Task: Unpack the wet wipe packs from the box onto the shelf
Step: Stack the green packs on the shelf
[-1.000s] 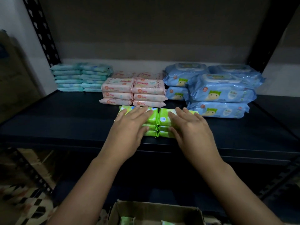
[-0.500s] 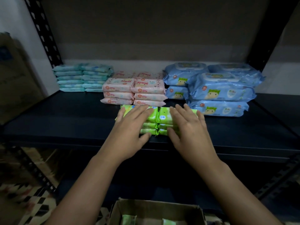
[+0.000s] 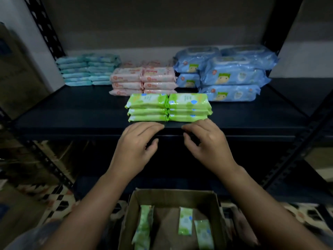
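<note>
Left hand (image 3: pixel 137 147): held empty, fingers loosely extended, just short of the green packs (image 3: pixel 168 107).
Right hand (image 3: pixel 207 141): likewise empty, relaxed.
Box (image 3: pixel 173 195): three packs left inside.
Advice: next packs are best laid flush on the shelf (image 3: pixel 72 112).

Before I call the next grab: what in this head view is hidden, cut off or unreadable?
- Box: its near end is cut off by the bottom edge, so the count of green packs inside is unknown.
- Pink packs at the back: mostly hidden behind the front pink stacks.
- Lower left blue pack: partly covered by the blue packs in front.
- Print on the green stacks: too small and dim to read.
</note>
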